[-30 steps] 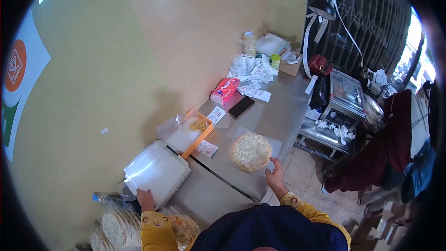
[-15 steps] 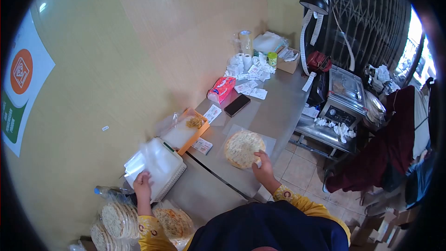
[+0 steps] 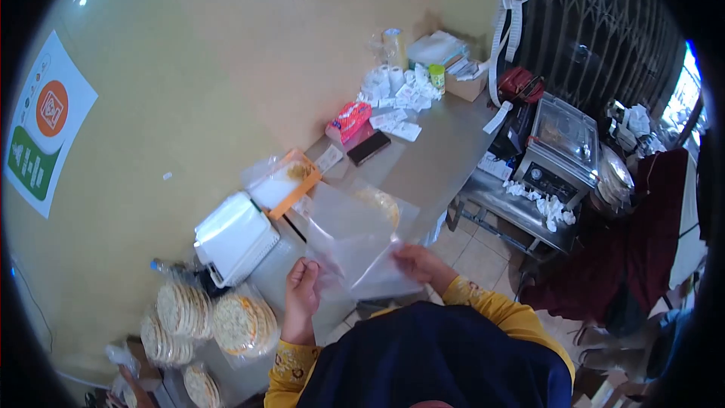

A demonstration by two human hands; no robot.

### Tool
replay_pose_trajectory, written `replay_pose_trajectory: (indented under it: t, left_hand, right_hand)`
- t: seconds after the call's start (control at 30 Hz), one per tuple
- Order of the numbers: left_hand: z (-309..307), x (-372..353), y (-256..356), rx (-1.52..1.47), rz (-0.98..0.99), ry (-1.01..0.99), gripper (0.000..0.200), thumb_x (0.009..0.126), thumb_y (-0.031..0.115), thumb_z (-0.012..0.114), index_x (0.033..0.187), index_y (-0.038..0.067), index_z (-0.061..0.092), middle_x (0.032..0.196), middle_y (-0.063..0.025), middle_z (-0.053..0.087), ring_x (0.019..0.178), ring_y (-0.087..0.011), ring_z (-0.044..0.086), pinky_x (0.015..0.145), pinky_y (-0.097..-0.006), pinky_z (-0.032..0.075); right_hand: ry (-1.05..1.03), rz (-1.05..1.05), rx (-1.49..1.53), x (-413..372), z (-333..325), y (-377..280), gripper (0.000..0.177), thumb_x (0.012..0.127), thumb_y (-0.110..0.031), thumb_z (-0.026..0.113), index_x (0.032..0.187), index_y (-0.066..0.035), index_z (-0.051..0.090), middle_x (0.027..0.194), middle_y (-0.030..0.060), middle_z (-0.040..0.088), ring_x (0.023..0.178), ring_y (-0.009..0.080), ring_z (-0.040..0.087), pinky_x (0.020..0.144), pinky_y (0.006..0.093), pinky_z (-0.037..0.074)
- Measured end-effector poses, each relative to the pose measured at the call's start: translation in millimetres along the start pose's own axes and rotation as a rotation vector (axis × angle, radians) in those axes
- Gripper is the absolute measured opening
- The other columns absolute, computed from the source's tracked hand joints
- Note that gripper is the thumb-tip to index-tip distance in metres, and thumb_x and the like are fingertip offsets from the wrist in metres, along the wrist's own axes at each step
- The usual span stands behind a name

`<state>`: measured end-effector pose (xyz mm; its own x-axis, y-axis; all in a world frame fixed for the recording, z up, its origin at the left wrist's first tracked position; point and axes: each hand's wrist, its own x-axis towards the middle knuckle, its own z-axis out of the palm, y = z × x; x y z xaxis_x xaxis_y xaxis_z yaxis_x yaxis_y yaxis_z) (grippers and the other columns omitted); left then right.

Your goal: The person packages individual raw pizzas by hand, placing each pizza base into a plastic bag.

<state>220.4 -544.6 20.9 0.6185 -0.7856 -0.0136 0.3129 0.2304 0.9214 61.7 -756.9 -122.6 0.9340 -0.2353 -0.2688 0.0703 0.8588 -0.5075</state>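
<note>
A clear plastic bag is stretched between my two hands, above the near part of the steel table. My left hand is closed, pinching the bag's left side. At the opposite side, my right hand is closed on the bag's edge. Just beyond the bag, a round pizza base lies on a clear sheet on the table, partly hidden behind the plastic. To the left stands a white plastic basket with plastic sheets on top.
Bagged stacks of round bases sit at lower left, near another person's hand. An orange tray, a phone and a pink packet lie along the wall. A vacuum sealer stands on the right.
My left hand has moved right from the white basket, carrying the plastic bag. My right hand has left the pizza base's edge and now grips the bag. My view has shifted.
</note>
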Motion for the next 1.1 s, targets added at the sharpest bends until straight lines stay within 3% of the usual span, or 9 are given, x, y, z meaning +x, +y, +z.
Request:
replay_pose_trajectory:
  t: [0.2, 0.3, 0.4, 0.53, 0.6, 0.7, 0.93, 1.0, 1.1]
  left_hand:
    - [2.9, -27.0, -41.1, 0.154, -0.044, 0.247, 0.015, 0.093, 0.014, 0.048, 0.101, 0.001, 0.051, 0.112, -0.0106, 0.056, 0.095, -0.0184, 0.058, 0.079, -0.0304, 0.048]
    - [-5.4, -33.8, -75.3, 0.589, 0.080, 0.341, 0.026, 0.089, 0.008, 0.051, 0.114, 0.001, 0.048, 0.122, -0.0117, 0.051, 0.103, -0.0207, 0.055, 0.082, -0.0299, 0.047]
    - [29.1, -41.5, -62.6, 0.614, 0.155, 0.242, 0.039, 0.085, 0.003, 0.053, 0.123, 0.000, 0.043, 0.126, -0.0122, 0.048, 0.109, -0.0211, 0.052, 0.086, -0.0306, 0.045]
    - [84.7, -39.7, -28.2, 1.020, 0.472, -0.027, 0.032, 0.081, 0.001, 0.055, 0.113, 0.004, 0.050, 0.124, -0.0152, 0.048, 0.112, -0.0275, 0.050, 0.091, -0.0366, 0.043]
    - [99.1, -36.5, -20.4, 1.187, 0.605, -0.214, 0.026, 0.078, 0.002, 0.058, 0.103, 0.005, 0.055, 0.124, -0.0153, 0.048, 0.112, -0.0308, 0.049, 0.096, -0.0399, 0.040]
    - [95.0, -33.6, -24.1, 1.572, 0.585, -0.366, 0.012, 0.074, 0.005, 0.059, 0.086, 0.008, 0.058, 0.118, -0.0118, 0.053, 0.111, -0.0331, 0.050, 0.095, -0.0422, 0.038]
    - [88.6, -35.6, -11.8, 1.495, 0.359, -0.293, 0.011, 0.074, 0.006, 0.058, 0.084, 0.010, 0.059, 0.088, -0.0029, 0.063, 0.090, -0.0240, 0.056, 0.075, -0.0404, 0.042]
    - [81.7, -34.0, -13.3, 1.481, 0.366, -0.285, 0.012, 0.074, 0.007, 0.057, 0.085, 0.011, 0.059, 0.084, -0.0027, 0.063, 0.088, -0.0216, 0.056, 0.071, -0.0397, 0.043]
    - [83.3, -36.9, -8.5, 1.589, 0.130, -0.216, 0.014, 0.075, 0.007, 0.057, 0.088, 0.011, 0.059, 0.093, -0.0057, 0.063, 0.092, -0.0252, 0.055, 0.071, -0.0389, 0.044]
  right_hand:
    - [0.041, -0.093, -0.188, -60.3, 15.0, -67.5, 0.014, 0.087, -0.007, 0.058, 0.097, 0.001, 0.061, 0.089, 0.0062, 0.064, 0.081, 0.0147, 0.063, 0.076, 0.0289, 0.052]
    - [0.089, -0.195, -0.582, -65.6, 23.3, -85.6, 0.009, 0.085, -0.010, 0.062, 0.085, -0.001, 0.065, 0.076, 0.0030, 0.064, 0.072, 0.0113, 0.061, 0.065, 0.0259, 0.050]
    - [0.016, -0.193, -1.003, -69.7, 46.3, -98.9, 0.017, 0.080, -0.017, 0.068, 0.074, -0.002, 0.063, 0.064, 0.0031, 0.060, 0.061, 0.0110, 0.057, 0.057, 0.0247, 0.045]
    - [-0.297, -0.309, -1.510, -66.8, 77.0, -83.3, 0.035, 0.074, -0.031, 0.073, 0.065, -0.001, 0.057, 0.057, 0.0084, 0.055, 0.052, 0.0151, 0.052, 0.052, 0.0291, 0.041]
    - [-0.448, -0.258, -1.536, -64.8, 81.0, -67.5, 0.038, 0.074, -0.032, 0.074, 0.064, 0.000, 0.055, 0.054, 0.0068, 0.051, 0.050, 0.0129, 0.048, 0.050, 0.0296, 0.039]
    - [-0.553, -0.123, -1.595, -64.7, 89.7, -64.3, 0.040, 0.078, -0.034, 0.070, 0.063, 0.000, 0.054, 0.054, 0.0068, 0.051, 0.051, 0.0129, 0.047, 0.050, 0.0303, 0.039]
    - [-0.520, 0.079, -1.454, -66.2, 93.2, -74.1, 0.045, 0.091, -0.039, 0.049, 0.069, 0.000, 0.057, 0.063, 0.0148, 0.056, 0.058, 0.0245, 0.055, 0.059, 0.0359, 0.043]
    - [-0.524, -0.034, -1.598, -61.0, 91.8, -74.3, 0.044, 0.090, -0.040, 0.050, 0.070, -0.001, 0.056, 0.061, 0.0129, 0.055, 0.059, 0.0264, 0.055, 0.059, 0.0374, 0.043]
    - [-0.565, -0.167, -1.848, -57.2, 97.1, -79.3, 0.037, 0.088, -0.037, 0.053, 0.074, -0.003, 0.057, 0.063, 0.0134, 0.057, 0.063, 0.0316, 0.056, 0.061, 0.0399, 0.043]
